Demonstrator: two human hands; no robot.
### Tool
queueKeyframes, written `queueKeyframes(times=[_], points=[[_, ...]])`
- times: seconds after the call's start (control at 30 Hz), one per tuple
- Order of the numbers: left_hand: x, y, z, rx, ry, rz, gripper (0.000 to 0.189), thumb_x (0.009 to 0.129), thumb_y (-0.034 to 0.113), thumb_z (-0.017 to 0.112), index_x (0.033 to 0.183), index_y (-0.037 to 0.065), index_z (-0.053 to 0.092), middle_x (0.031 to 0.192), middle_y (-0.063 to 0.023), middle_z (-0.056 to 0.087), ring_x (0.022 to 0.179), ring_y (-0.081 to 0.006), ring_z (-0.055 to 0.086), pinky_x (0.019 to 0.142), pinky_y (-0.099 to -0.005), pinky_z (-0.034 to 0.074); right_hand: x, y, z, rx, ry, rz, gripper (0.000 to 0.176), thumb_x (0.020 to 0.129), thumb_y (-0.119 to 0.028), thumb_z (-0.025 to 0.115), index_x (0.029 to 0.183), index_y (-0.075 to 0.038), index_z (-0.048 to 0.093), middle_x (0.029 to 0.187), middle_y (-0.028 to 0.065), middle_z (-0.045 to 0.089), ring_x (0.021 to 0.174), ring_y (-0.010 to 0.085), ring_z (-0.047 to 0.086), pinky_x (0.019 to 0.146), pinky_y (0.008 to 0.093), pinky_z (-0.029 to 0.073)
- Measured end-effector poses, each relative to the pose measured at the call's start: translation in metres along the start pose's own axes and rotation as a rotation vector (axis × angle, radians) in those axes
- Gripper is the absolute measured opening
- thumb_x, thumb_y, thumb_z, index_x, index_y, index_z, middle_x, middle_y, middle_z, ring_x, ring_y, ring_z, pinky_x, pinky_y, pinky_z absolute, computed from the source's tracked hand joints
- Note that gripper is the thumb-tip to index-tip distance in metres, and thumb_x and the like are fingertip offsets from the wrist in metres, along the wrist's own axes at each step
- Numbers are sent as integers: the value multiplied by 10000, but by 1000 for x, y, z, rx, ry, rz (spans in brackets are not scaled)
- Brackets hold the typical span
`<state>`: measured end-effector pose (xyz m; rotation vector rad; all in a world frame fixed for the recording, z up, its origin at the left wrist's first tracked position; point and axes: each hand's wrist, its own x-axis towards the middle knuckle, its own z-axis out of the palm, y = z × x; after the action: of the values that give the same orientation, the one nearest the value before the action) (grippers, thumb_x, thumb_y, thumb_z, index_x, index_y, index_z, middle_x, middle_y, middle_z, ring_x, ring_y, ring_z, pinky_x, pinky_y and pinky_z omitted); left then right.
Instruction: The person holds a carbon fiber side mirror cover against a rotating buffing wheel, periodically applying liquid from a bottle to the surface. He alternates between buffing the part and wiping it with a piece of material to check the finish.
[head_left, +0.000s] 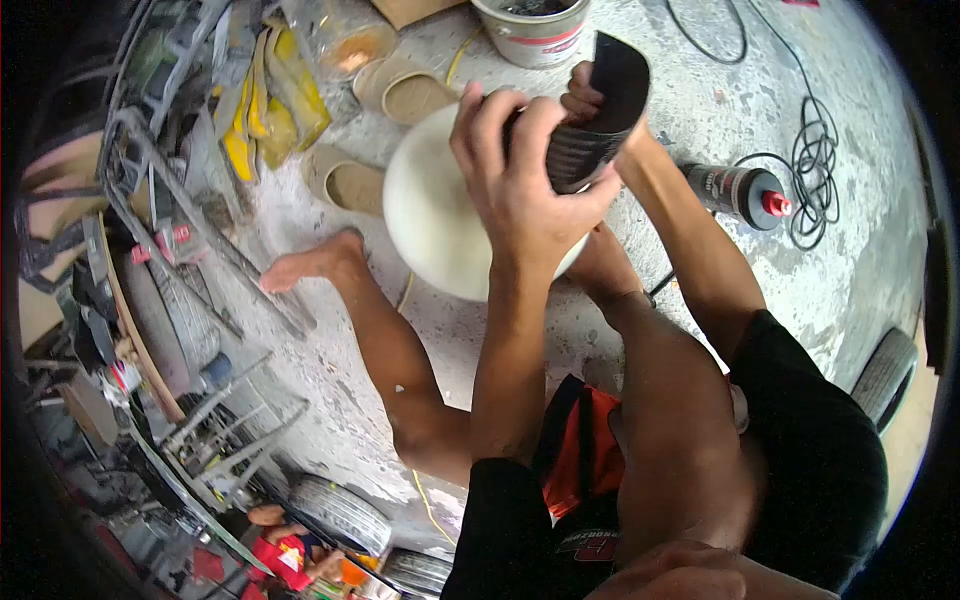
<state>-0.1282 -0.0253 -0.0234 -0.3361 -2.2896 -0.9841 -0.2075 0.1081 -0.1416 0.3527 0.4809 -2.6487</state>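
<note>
A dark curved sheet (600, 110) lies on the white round dome (430, 220); behind it a grey plastic bucket (535, 35), rightwards apparently a black spray can (740, 192).

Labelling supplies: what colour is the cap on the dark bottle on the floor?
The cap is red; head view.

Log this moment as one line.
left hand: grips black sandpaper sheet | right hand: holds its far side | sheet over white rounded part | red-capped bottle: lying on concrete floor
</note>
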Motion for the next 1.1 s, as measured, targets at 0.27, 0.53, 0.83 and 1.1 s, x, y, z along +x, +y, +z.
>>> queueKeyframes(times=[0.27,0.53,0.83,1.1], points=[[5,6,13,54,-48,-5,646,530,154,834,1120,122,571,1172,-117,512,1212,-426,444,1024,-566,387,-1,-7,-12,-19,64,13,267,809,-347,479,697,-105,491,536,-32,323,501,127,310,501,292,288],[25,6,53,66,-164,-15,677,504,200,833,1134,113,601,1192,-127,534,1189,-395,473,1019,-515,409,-5,-22,-37,66,-16,-6,625,899,-397,293,1232,50,576,1239,295,592,1140,437,588,1040,553,446],[76,28,-58,-992,-48,-735,612,759,220,801,1255,-22,537,1189,-193,629,1100,-313,627,946,-440,527,-93,-102,91,-201,-486,-70,498,1054,-346,357,1389,10,454,1271,133,610,1129,213,607,957,345,480],[4,67,-166,-1811,446,-956,610,847,580,607,1198,81,596,1132,-165,609,1064,-470,575,1010,-723,369,-219,-72,207,-683,-428,-270,610,1000,-348,494,1467,26,375,1235,122,612,1098,184,600,954,302,462]])
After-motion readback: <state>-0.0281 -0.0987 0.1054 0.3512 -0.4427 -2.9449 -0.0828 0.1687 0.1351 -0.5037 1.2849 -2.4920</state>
